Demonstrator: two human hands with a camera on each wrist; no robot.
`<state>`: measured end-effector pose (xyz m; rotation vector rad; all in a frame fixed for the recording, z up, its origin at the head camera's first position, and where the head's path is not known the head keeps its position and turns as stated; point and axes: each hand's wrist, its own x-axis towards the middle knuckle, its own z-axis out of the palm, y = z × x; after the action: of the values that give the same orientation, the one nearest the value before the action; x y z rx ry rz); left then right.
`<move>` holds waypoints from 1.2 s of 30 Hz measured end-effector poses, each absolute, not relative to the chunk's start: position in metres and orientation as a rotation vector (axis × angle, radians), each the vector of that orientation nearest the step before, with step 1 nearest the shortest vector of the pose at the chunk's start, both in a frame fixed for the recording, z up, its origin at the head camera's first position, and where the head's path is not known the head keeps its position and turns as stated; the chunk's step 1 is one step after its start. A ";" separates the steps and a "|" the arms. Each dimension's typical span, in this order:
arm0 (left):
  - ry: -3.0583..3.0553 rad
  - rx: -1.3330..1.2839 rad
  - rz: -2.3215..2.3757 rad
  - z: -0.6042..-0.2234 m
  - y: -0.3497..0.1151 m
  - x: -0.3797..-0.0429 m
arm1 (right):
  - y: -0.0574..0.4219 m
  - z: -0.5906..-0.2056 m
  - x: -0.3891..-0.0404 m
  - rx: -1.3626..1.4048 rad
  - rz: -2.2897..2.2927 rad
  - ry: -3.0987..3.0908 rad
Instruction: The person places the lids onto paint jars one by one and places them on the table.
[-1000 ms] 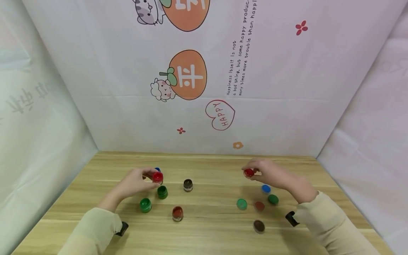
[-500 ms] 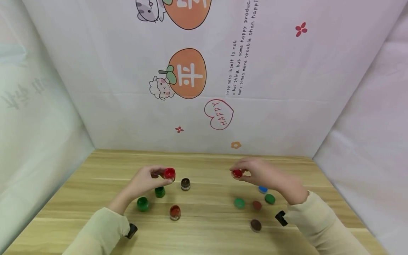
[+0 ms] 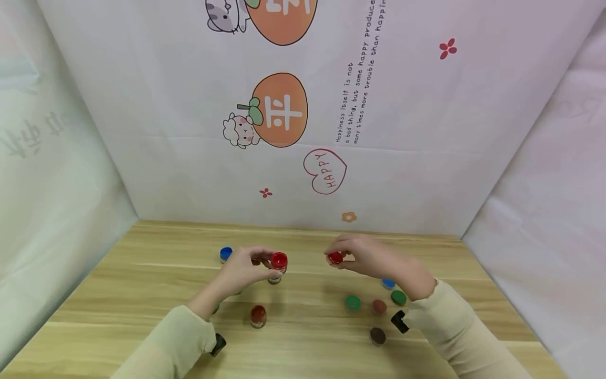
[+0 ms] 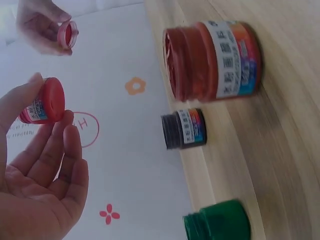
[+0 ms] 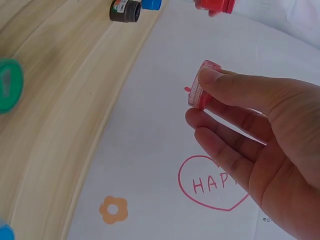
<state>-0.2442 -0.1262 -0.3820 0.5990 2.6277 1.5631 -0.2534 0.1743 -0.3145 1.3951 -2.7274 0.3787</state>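
Note:
My left hand [image 3: 243, 271] pinches an uncapped red paint jar [image 3: 279, 261] between thumb and fingers, above the table. In the left wrist view that paint jar [image 4: 44, 101] has its label showing. Across a gap, my right hand [image 3: 369, 257] holds a red lid [image 3: 335, 258] by its edge. The right wrist view shows the lid [image 5: 204, 86] turned on its side, with a bit of red paint sticking out from it. A dark brown paint jar [image 4: 185, 129] stands below and behind the red one, mostly covered by it in the head view.
On the wooden table [image 3: 312, 342] stand an open blue jar [image 3: 226, 254], a red-brown jar [image 3: 258, 316] and green jars mostly hidden by my left arm. Lids lie at the right: green [image 3: 352, 302], dark green [image 3: 399, 297], red-brown [image 3: 379, 306], blue [image 3: 388, 283], dark brown [image 3: 377, 336].
My left hand has carried the red jar rightward, and my right hand has carried the red lid leftward. The gap between them has narrowed. Both grips stay the same.

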 end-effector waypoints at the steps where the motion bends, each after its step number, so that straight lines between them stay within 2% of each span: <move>1: 2.617 0.592 1.573 -0.383 -0.124 -0.245 | 0.173 -0.315 -0.253 1.402 0.390 -2.726; 7: 2.546 0.583 1.602 -0.386 -0.110 -0.245 | 0.161 -0.315 -0.253 1.444 0.455 -2.682; 24: 2.577 0.794 1.501 -0.388 -0.092 -0.245 | 0.131 -0.308 -0.248 1.544 0.567 -2.635; 36: 2.542 0.758 1.501 -0.385 -0.092 -0.237 | 0.126 -0.314 -0.248 1.594 0.622 -2.657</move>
<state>-0.2371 -0.0922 -0.3853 0.7581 2.5423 1.5011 -0.2478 0.1260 -0.3136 1.5941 -2.6569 0.6217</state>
